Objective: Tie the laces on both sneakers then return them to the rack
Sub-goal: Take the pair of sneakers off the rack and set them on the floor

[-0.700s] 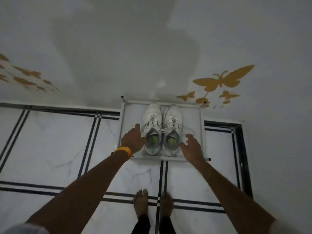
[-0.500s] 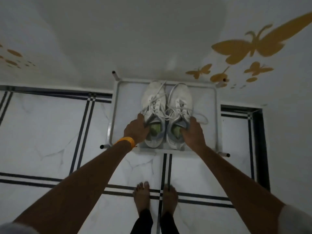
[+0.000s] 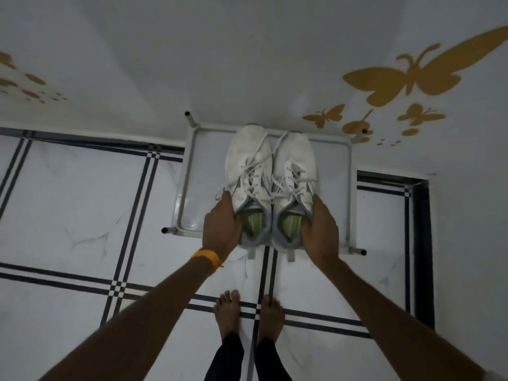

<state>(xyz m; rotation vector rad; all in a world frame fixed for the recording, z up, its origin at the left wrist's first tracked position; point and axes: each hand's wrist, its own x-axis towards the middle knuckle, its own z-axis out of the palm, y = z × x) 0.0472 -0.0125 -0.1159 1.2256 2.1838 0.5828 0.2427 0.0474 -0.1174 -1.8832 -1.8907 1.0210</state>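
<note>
Head view: both sneakers sit side by side on the rack [image 3: 183, 188], toes to the wall, heels toward the person, long axes running straight away. The left hand [image 3: 221, 229] is clamped on the left sneaker [image 3: 247, 171] at its collar; the right hand [image 3: 320, 229] is clamped on the right sneaker [image 3: 294, 163] likewise. Laces [image 3: 257, 171] lie loose across both. Each grip sits at the heel end, so the lift likely comes straight back off the rack.

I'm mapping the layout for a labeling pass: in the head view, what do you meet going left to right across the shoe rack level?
Left hand → left sneaker → right sneaker → right hand.
</note>
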